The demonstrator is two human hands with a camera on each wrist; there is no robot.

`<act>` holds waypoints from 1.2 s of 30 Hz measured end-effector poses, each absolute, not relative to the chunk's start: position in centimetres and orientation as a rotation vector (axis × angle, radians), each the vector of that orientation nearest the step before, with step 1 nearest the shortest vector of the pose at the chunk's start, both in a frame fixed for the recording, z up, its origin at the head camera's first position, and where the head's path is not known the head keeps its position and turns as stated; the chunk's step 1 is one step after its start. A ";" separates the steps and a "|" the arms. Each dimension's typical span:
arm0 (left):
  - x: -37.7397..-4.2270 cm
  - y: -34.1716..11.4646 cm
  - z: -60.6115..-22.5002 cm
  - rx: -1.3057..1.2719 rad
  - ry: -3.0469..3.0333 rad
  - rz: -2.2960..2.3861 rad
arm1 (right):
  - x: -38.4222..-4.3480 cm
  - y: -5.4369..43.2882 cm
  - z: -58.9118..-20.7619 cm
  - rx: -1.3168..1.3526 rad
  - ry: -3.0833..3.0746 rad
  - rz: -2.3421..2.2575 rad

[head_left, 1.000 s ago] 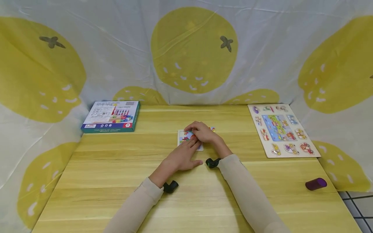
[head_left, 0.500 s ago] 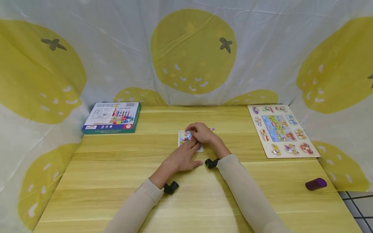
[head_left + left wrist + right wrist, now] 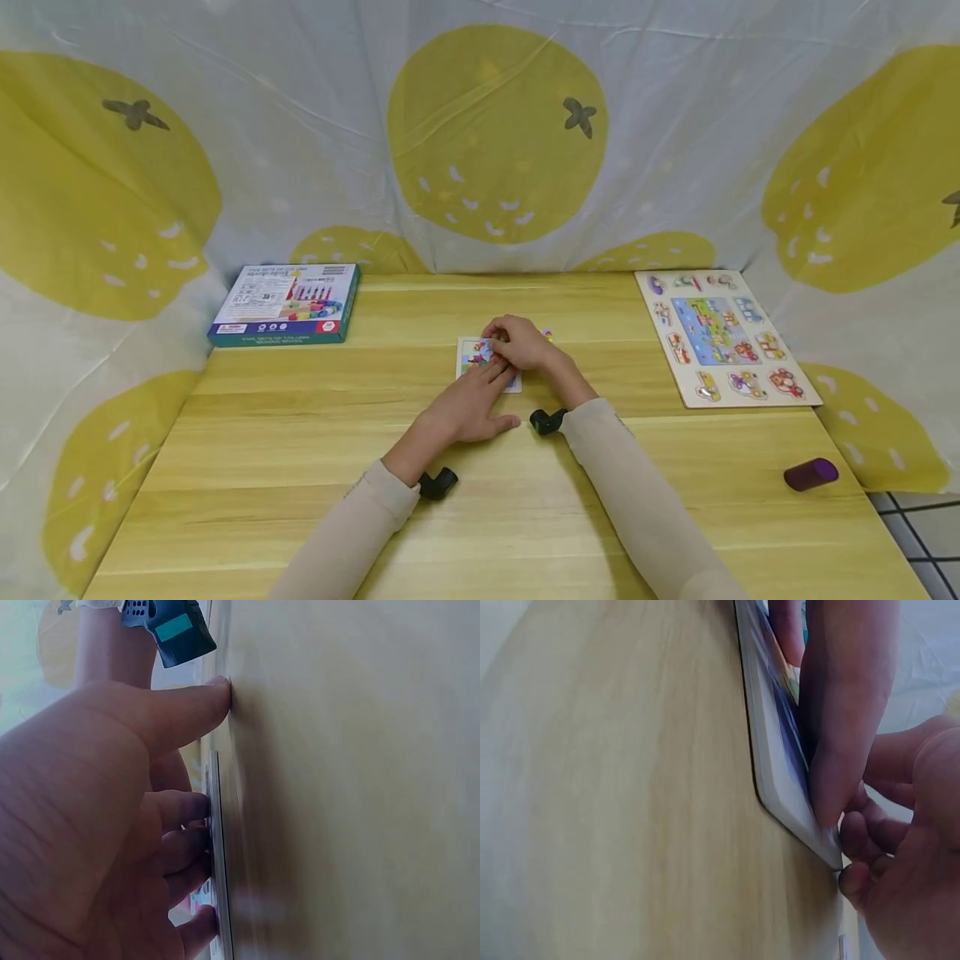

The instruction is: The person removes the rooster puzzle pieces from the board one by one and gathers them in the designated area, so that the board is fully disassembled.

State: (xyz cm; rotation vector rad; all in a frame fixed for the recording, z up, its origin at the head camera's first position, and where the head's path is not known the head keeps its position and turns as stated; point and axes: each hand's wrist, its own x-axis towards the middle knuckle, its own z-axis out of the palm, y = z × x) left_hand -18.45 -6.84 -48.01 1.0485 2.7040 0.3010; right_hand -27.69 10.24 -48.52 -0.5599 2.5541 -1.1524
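Observation:
A small jigsaw puzzle board (image 3: 467, 352) with a pale border and a colourful picture lies flat mid-table. My left hand (image 3: 468, 406) reaches onto its near part with extended fingers, their tips pressing the picture; the thumb is spread out to the table. My right hand (image 3: 519, 342) arches over the board's far right part, index finger and thumb bent close together at the picture. Its other fingers (image 3: 856, 832) curl beside the board's edge in the right wrist view. I cannot tell whether a puzzle piece is between thumb and index finger. The hands overlap and hide much of the picture.
Small colourful pieces (image 3: 548, 335) peek out behind the right hand. A boxed bead set (image 3: 285, 304) stands at the back left, and a large wooden vehicle puzzle (image 3: 727, 337) lies at the back right. A purple cylinder (image 3: 812, 474) lies near the right edge.
The right hand's index finger and thumb have drawn slightly rightward over the board, uncovering more of the picture. My left hand has stayed in place.

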 end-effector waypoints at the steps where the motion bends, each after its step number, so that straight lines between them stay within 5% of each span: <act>1: -18.5 -6.9 -48.0 1.053 2.702 0.303 | -27.7 10.3 -48.5 -0.551 2.551 -1.160; 36: -18.2 -7.1 -47.7 1.021 2.715 0.381 | -26.1 19.9 -49.1 -0.258 2.575 -1.569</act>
